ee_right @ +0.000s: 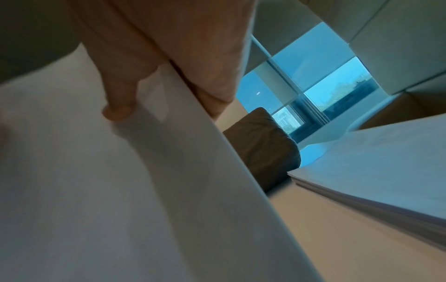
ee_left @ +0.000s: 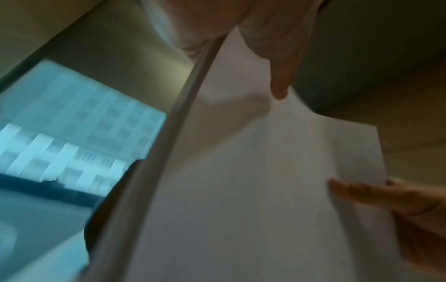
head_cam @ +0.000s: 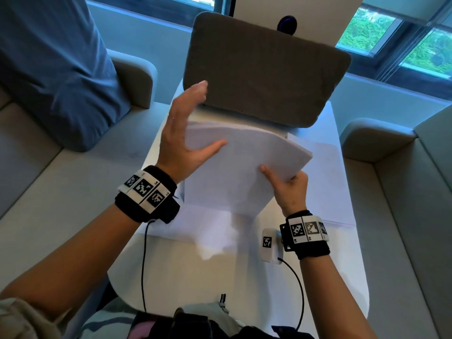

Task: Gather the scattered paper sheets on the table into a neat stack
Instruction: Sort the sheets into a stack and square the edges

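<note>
A thick bundle of white paper sheets (head_cam: 244, 162) is raised off the white table (head_cam: 220, 277), bowed and tilted. My right hand (head_cam: 286, 182) pinches its near right corner, thumb on top and fingers underneath. My left hand (head_cam: 190, 123) stands flat against the bundle's left edge with straight fingers, its thumb resting on the top sheet. The left wrist view shows the bundle (ee_left: 241, 171) from the side. In the right wrist view my thumb presses the bundle (ee_right: 120, 190). More sheets (head_cam: 327, 187) lie on the table to the right, and loose sheets (head_cam: 195, 223) lie under the bundle.
A grey cushion (head_cam: 264, 69) stands at the table's far end, just behind the bundle. Beige sofa seats (head_cam: 49, 192) flank the table on both sides, with blue fabric (head_cam: 56, 69) on the left one. Windows run along the back wall. Cables hang from both wrists.
</note>
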Demonstrator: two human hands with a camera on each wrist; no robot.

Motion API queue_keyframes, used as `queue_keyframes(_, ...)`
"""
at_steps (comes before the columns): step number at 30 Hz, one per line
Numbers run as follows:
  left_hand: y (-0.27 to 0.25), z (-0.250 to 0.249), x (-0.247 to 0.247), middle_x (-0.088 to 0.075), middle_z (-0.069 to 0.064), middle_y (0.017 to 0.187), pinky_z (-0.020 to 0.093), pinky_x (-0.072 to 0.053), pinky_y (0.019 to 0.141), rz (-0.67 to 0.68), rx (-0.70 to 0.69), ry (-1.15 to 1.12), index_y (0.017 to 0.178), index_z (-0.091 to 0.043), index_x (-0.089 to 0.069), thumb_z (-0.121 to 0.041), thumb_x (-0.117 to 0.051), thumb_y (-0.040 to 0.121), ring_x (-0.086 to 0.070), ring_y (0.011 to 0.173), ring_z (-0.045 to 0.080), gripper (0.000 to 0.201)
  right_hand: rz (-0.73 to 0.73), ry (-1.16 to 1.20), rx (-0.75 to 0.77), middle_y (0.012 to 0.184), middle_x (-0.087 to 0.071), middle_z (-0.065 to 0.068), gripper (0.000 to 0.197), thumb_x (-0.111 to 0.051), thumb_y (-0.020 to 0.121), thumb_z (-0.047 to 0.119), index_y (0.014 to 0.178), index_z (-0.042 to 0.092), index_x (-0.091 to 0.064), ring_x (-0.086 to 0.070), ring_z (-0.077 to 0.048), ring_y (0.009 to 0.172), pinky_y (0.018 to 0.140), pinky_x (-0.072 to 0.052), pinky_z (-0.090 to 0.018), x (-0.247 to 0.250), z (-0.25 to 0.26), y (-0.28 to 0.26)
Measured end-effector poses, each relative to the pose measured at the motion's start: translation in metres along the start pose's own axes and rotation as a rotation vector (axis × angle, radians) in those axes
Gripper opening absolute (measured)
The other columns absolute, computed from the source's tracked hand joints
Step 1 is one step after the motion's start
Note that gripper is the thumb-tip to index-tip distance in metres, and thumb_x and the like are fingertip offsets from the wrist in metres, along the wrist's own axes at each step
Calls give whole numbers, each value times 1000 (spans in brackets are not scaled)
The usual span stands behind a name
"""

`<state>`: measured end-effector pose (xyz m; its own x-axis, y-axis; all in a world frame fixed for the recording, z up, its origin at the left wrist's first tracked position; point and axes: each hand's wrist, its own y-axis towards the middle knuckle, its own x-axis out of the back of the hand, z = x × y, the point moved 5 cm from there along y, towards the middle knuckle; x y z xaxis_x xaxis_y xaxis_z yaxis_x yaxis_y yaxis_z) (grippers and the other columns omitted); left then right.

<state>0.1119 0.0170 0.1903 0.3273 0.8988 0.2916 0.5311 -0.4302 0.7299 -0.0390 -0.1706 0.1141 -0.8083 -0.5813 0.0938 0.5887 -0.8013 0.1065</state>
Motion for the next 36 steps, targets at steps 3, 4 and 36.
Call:
queue_keyframes(3,13,-14,-5,-39,15,146,53,-13,114,151,-249,510,131,-19,-52,-57,-74,71,-29,138,30,74,36,-48,72,78,-65,11,20,-78,74,7,82,22,-66,-59,9,64,61,-50,-14,-5,7,0)
queue_keyframes(4,15,-13,-7,-40,12,147,58,-7,112,195,-283,616,131,-22,-53,-62,-71,70,-26,140,31,75,65,-93,143,75,-64,18,20,-77,76,10,80,25,-65,-57,9,65,63,-50,-15,-10,14,1)
queue_keyframes(36,-158,205,19,-49,20,131,35,-33,102,660,1071,669,127,-2,-46,-35,-74,78,-40,126,33,65,110,-769,-785,127,-42,-16,46,-71,73,40,108,12,-66,-46,-39,109,87,-46,-35,-35,-157,-22)
